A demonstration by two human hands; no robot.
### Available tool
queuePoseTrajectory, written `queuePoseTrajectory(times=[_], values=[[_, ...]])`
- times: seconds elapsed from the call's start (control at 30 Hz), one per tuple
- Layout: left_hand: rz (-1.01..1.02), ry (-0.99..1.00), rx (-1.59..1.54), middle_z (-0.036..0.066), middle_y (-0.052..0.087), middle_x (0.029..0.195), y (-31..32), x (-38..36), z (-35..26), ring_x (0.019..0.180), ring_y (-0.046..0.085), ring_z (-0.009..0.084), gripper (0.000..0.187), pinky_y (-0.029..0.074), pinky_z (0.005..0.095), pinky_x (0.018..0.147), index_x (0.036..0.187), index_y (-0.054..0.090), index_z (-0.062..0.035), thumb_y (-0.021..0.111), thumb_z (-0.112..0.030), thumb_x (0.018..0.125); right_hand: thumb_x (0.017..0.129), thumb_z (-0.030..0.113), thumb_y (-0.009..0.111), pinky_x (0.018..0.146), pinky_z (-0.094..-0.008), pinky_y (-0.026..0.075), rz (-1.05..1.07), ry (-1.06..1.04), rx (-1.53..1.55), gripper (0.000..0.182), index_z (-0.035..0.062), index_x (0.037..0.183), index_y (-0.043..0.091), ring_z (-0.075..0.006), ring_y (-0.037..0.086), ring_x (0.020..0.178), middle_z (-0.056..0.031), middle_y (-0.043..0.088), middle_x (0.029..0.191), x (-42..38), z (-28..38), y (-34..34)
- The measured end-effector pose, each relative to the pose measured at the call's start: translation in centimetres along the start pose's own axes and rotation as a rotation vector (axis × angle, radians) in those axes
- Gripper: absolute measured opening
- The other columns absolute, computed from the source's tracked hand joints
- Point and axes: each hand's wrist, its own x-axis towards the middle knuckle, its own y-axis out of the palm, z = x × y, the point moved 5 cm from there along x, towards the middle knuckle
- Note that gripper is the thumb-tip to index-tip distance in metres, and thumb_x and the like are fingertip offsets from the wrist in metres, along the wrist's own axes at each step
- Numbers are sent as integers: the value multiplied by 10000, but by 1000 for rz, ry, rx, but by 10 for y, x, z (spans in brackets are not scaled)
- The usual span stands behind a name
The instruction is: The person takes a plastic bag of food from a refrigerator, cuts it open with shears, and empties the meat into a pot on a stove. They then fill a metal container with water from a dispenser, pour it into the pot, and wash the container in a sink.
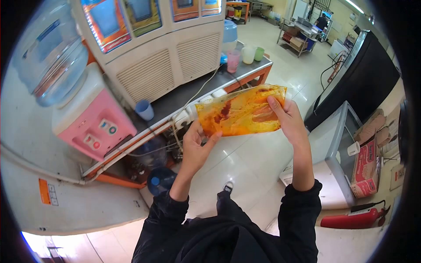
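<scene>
A clear plastic bag (241, 111) smeared inside with orange-yellow sauce and dark red patches is stretched flat between my two hands. At its lower left corner my left hand (196, 142) pinches the edge between thumb and fingers. My right hand (287, 118) grips the other end, its thumb lying on the front face and its fingers behind, partly hidden. The bag is held in the air above the tiled floor, tilted slightly up to the right.
On the left stands a pink and white water dispenser (94, 118). A dark counter (175, 96) carries a drink machine (153, 52), a blue cup (144, 110) and a pink cup (233, 61). To the right are a chest freezer (326, 171) and a red fire extinguisher (353, 218). A person (322, 22) stands far back.
</scene>
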Motion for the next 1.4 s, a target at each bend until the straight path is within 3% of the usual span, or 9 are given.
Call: queuePoseTrajectory(times=[0.13,0.37,0.63,0.77,0.83,0.93,1.07,1.23,1.4], values=[[32,68,-60,62,594,983,64,60,21,879,560,112,321,434,247,792,1008,536,36,682,-39,732,881,238,513,684,-215,472,12,14,89,311,-57,948,585,-105,598,740,-72,627,836,36,-13,-62],[-10,19,-85,60,622,881,155,144,86,797,569,105,232,437,205,739,961,572,52,642,-82,786,862,194,545,689,-228,484,-87,-25,117,281,-64,967,579,-114,606,752,-78,628,845,103,-54,-150],[154,-150,-74,53,605,907,212,245,158,839,542,88,341,411,207,750,997,558,51,401,-244,931,887,262,502,674,-202,460,-200,52,134,333,-55,962,575,-96,586,718,-63,624,828,187,-122,-238],[208,-130,-155,-78,514,718,243,308,196,511,311,-17,410,200,154,440,1031,559,17,357,-327,939,897,270,483,674,-190,451,-226,12,93,343,-52,981,568,-84,576,719,-48,619,822,243,-141,-279],[238,-143,-248,51,593,896,258,347,209,808,531,85,436,420,233,743,1062,518,49,321,-323,948,886,289,497,757,-201,435,-186,-12,18,396,-44,1102,509,-95,565,827,-65,604,923,273,-131,-300],[301,-207,-423,77,575,978,293,399,235,885,536,118,416,416,254,790,1068,510,38,316,-310,949,830,410,547,881,-261,392,-117,-132,-41,643,-27,1261,356,-157,530,1001,-113,555,1091,309,-127,-337],[402,-194,-584,111,537,1097,355,455,267,1006,517,186,388,382,323,893,1114,468,26,326,-293,945,755,531,576,942,-347,356,-430,-209,243,795,-3,1285,320,-222,427,1147,-131,434,1250,322,-187,-387],[402,-328,-636,92,560,1049,442,493,321,970,519,110,388,399,211,819,1108,483,49,329,-270,950,768,313,649,869,-338,428,-657,-159,426,597,18,1216,385,-187,498,1036,-112,506,1145,345,-257,-413],[498,-483,-829,91,468,1201,546,511,371,1134,424,182,377,299,323,974,1203,397,18,324,-246,944,839,95,568,723,-241,461,-1079,-186,380,161,-15,956,578,-113,575,771,-53,618,878,371,-286,-507]])
